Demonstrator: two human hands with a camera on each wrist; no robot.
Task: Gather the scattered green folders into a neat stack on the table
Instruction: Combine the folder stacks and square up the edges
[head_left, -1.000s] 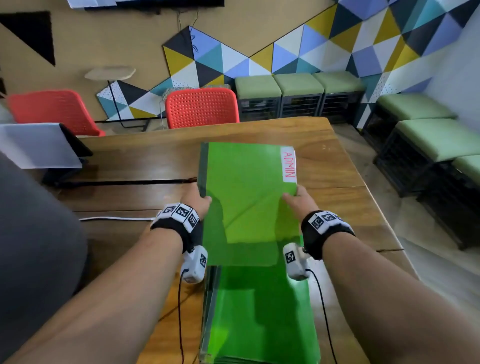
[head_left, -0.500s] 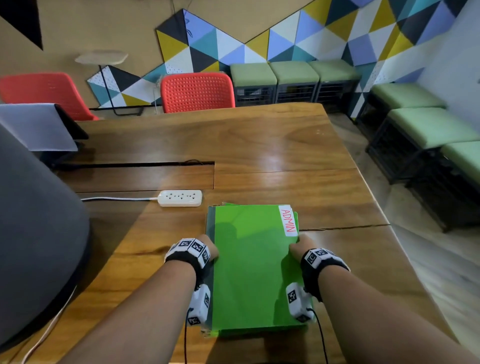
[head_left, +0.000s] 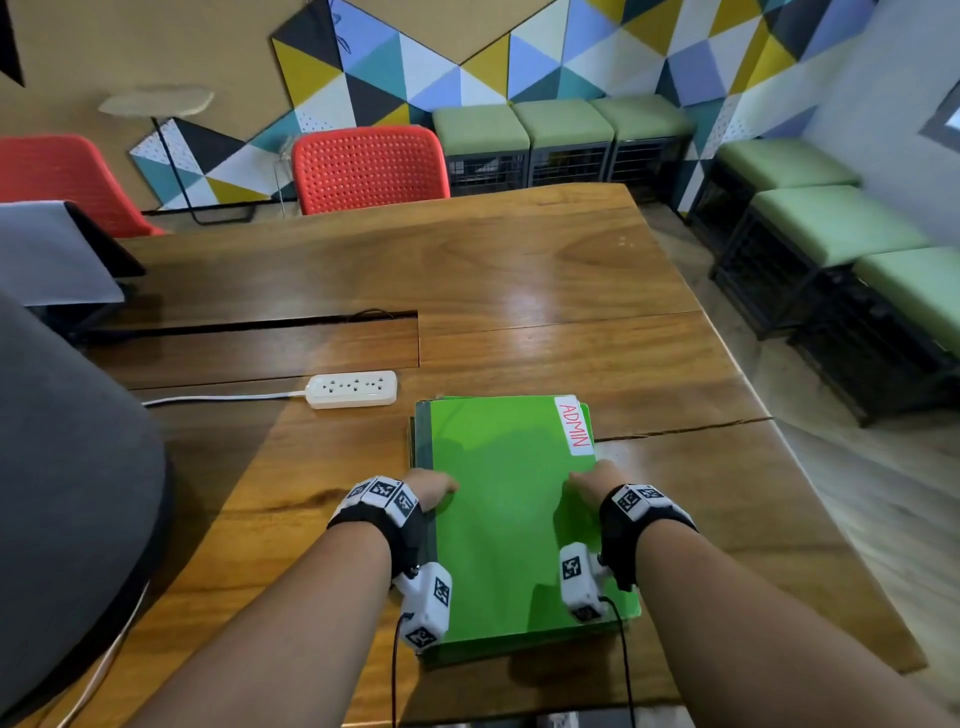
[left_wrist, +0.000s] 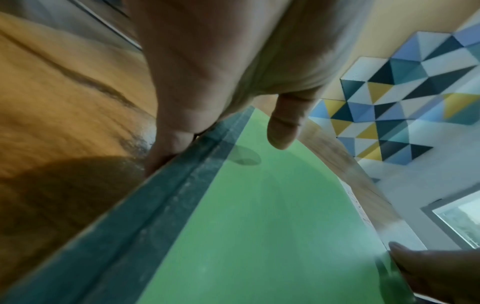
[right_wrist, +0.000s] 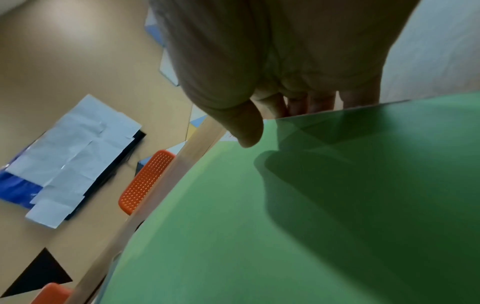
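A stack of green folders (head_left: 511, 525) lies on the wooden table (head_left: 519, 270) in front of me; the top one bears a white ADMIN label (head_left: 574, 426). My left hand (head_left: 434, 486) is at the stack's left, spine side. Its fingers (left_wrist: 168, 144) are tucked down round the dark spine edge and its thumb (left_wrist: 283, 127) hovers just above the cover (left_wrist: 259, 236). My right hand (head_left: 587, 480) is at the right edge. Its fingers drop behind the top folder's edge (right_wrist: 337, 111) and its thumb (right_wrist: 244, 127) lies over the cover. The lower folders are mostly hidden.
A white power strip (head_left: 351, 388) with its cord lies just beyond the stack's left corner. A cable slot (head_left: 260, 327) runs across the table. A grey-covered device (head_left: 52, 254) stands far left, red chairs (head_left: 369, 169) behind, and green stools (head_left: 831, 223) off the table's right edge.
A second ago both hands held the ADMIN folder in the air over the stack. It now lies on the stack; since half a second ago the hands have barely moved.
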